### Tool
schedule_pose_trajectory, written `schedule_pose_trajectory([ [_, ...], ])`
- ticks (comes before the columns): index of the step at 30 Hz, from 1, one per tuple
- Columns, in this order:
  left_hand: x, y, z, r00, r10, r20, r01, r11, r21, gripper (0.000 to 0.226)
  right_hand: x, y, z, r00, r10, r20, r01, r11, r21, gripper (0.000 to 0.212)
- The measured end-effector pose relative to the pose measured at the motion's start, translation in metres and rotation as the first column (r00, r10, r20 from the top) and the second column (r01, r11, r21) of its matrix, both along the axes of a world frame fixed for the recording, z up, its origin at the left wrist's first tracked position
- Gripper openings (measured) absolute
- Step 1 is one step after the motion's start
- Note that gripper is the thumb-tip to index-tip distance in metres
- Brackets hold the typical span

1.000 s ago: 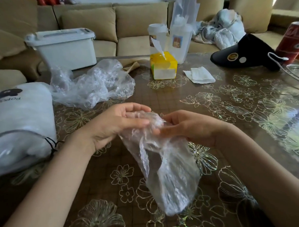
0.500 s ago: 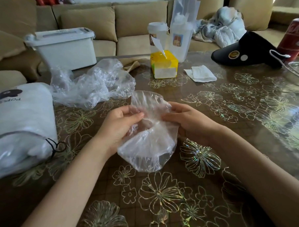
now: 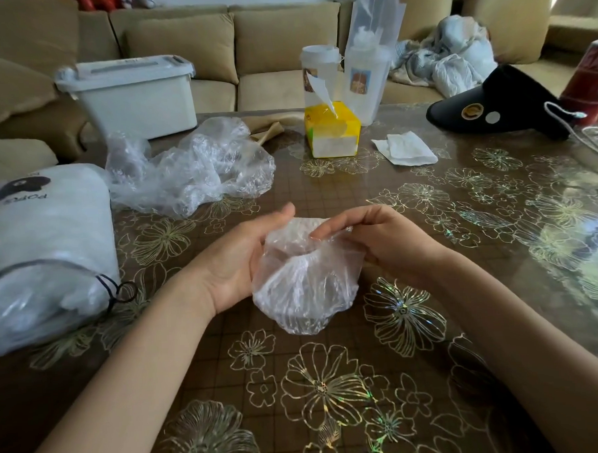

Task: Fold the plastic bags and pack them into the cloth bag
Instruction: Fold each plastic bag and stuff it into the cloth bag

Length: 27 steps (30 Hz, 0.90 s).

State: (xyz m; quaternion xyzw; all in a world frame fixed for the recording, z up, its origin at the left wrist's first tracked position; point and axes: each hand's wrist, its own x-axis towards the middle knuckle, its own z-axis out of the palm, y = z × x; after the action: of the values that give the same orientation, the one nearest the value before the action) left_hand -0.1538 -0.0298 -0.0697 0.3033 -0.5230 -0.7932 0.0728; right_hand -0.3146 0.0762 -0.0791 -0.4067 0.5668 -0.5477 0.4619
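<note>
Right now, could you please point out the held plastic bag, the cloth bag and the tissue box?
held plastic bag [image 3: 304, 294]: head view, lower bulge.
cloth bag [image 3: 51, 230]: head view, white side panel.
tissue box [image 3: 332, 122]: head view, yellow upper part.

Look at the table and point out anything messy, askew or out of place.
A heap of plastic bags lies crumpled, unfolded, left of the tissue box; a loose tissue lies to its right. Nothing looks spilled.

The person's left hand [image 3: 237, 260] and right hand [image 3: 377, 243] are bare. The slim left forearm [image 3: 142, 363] and right forearm [image 3: 517, 319] are bare too, down to the lower edge. The fingers are long and slender.
</note>
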Motion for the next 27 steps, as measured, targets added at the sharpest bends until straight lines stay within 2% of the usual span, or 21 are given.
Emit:
schedule_pose_trajectory([
  [2,-0.001,0.000,-0.002,1.000,-0.019,0.023,0.020,0.999,-0.039,0.052,0.001,-0.001,0.000,0.997,-0.014,-0.078,0.014,1.000,-0.009,0.049],
  [4,-0.002,-0.002,-0.005,0.997,0.064,0.051,-0.061,0.997,-0.053,0.060,0.000,0.000,0.002,0.996,0.004,-0.091,-0.004,1.000,0.000,0.044],
  [7,-0.003,-0.005,-0.008,0.989,0.143,0.046,-0.137,0.984,-0.111,0.062,-0.005,0.001,0.007,0.999,-0.023,0.047,0.022,1.000,0.003,0.037],
  [9,-0.003,-0.006,-0.009,0.986,0.165,0.020,-0.160,0.975,-0.152,0.056,-0.005,0.001,0.007,0.991,-0.029,0.128,0.027,0.999,0.017,0.033],
  [13,-0.006,0.001,-0.009,0.982,0.184,-0.033,-0.186,0.954,-0.237,0.025,0.000,-0.001,0.001,0.996,-0.028,0.090,0.020,0.996,0.082,0.057],
  [14,-0.007,0.001,-0.009,0.980,0.194,-0.034,-0.196,0.943,-0.270,0.023,0.001,-0.001,0.001,0.994,-0.041,0.103,0.033,0.996,0.079,0.056],
  [17,-0.007,0.001,-0.010,0.975,0.219,-0.036,-0.218,0.915,-0.340,0.035,0.001,-0.001,0.002,0.993,-0.018,0.115,0.010,0.997,0.077,0.054],
  [20,-0.007,0.002,-0.011,0.973,0.225,-0.062,-0.231,0.903,-0.362,0.025,0.005,0.001,0.003,0.998,0.024,0.051,-0.028,0.996,0.082,0.042],
  [23,-0.008,0.001,-0.013,0.972,0.217,-0.089,-0.235,0.896,-0.376,0.015,0.008,-0.001,0.000,0.994,-0.086,0.063,0.083,0.995,0.049,0.015],
  [25,-0.008,0.001,-0.013,0.969,0.232,-0.090,-0.249,0.900,-0.359,0.013,0.007,-0.003,-0.002,0.987,-0.130,0.090,0.129,0.991,0.020,0.012],
  [27,-0.009,0.000,-0.012,0.966,0.242,-0.089,-0.258,0.912,-0.318,0.013,0.005,-0.005,-0.003,0.985,-0.141,0.102,0.142,0.990,-0.008,0.017],
])
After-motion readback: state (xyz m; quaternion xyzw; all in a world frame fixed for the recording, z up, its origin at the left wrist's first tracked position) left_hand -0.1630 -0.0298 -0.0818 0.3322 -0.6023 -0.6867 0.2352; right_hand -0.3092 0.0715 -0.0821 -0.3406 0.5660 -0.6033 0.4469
